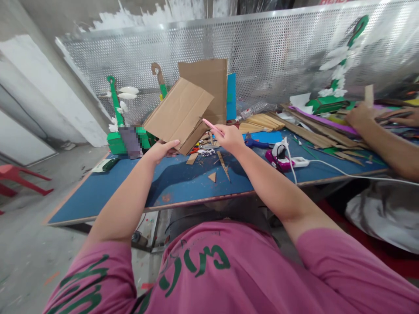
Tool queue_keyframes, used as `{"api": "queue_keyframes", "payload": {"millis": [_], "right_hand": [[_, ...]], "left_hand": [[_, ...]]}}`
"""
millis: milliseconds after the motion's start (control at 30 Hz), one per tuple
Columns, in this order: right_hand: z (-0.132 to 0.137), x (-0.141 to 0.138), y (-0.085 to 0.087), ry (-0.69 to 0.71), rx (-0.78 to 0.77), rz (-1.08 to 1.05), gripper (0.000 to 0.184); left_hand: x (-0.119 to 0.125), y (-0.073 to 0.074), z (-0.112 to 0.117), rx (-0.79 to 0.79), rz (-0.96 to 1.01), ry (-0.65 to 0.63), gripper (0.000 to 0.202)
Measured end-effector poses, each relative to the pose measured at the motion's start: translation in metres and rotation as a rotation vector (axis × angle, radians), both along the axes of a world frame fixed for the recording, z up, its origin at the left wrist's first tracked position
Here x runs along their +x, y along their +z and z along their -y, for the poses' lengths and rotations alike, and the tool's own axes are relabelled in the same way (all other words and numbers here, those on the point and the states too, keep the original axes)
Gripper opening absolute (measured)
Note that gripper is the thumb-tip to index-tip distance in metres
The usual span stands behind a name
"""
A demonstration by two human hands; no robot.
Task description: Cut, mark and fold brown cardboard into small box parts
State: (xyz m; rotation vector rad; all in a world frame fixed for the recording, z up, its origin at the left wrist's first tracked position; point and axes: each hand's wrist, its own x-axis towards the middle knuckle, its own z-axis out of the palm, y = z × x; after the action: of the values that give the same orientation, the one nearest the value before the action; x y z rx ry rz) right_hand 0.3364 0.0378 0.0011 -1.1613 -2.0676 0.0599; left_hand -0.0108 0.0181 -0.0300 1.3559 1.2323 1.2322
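Note:
My left hand (163, 149) is closed on the lower edge of a brown cardboard piece (180, 109), holding it tilted above the blue table. The cardboard has crease lines across it and a folded-down or cut flap at its lower right. In my right hand (228, 137) is a slim pink tool (211, 126), pinched between the fingers. Its tip touches or nearly touches the right edge of the cardboard; whether it is a knife or a pen I cannot tell. Behind stands a larger upright cardboard sheet (204, 72). Small cardboard scraps (212, 177) lie below my hands.
On the blue table (121, 192) are a purple power socket (278, 161) with white cable, a blue-handled tool (258, 143) and cardboard strips (307, 131). Green models with white petals (114, 141) stand left and right. A co-worker's hand (362, 117) is at right. Perforated metal panel behind.

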Motion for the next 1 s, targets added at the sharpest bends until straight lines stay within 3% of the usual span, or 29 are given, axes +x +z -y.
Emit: {"api": "queue_keyframes", "payload": {"millis": [333,700,1000], "right_hand": [[-0.0001,-0.0002,-0.0010,-0.052,0.012,0.000,0.045],[-0.0003,-0.0010,-0.0008,-0.067,-0.003,0.019,0.047],[0.0013,-0.0041,-0.0044,-0.094,0.070,0.026,0.045]], "left_hand": [[0.0035,0.0040,0.0030,0.162,-0.128,0.085,0.053],[-0.0003,0.0054,0.0004,0.142,-0.057,0.094,0.065],[-0.0019,0.0040,-0.0033,0.190,-0.140,0.119,0.072]]}}
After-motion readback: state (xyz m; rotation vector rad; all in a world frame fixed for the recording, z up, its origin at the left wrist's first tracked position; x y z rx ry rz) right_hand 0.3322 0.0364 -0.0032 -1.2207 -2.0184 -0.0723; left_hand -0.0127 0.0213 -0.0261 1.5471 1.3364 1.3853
